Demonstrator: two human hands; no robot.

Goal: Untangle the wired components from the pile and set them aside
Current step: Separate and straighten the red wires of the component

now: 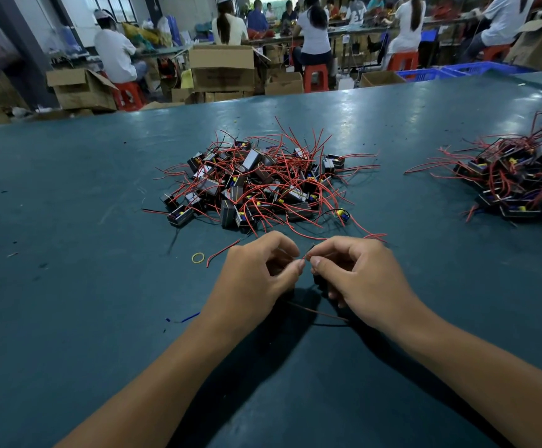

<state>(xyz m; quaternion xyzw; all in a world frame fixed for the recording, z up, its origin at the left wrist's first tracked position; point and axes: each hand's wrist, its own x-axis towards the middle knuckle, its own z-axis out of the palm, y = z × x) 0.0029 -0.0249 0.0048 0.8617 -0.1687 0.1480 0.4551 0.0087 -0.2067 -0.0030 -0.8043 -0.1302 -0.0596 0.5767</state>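
A tangled pile (263, 182) of small black box components with red wires lies in the middle of the teal table (69, 286). Just in front of it, my left hand (256, 273) and my right hand (356, 273) meet fingertip to fingertip, each pinching the end of a thin red wire (305, 257) between thumb and forefinger. A dark component is partly hidden under my right palm. A red wire and a black wire (324, 315) trail on the table below my hands.
A second heap of wired components (521, 182) sits at the right edge. A yellow rubber band (198, 257) and a loose red wire (224, 252) lie left of my hands, a blue scrap (188, 317) nearer me. Cardboard boxes and seated workers fill the background.
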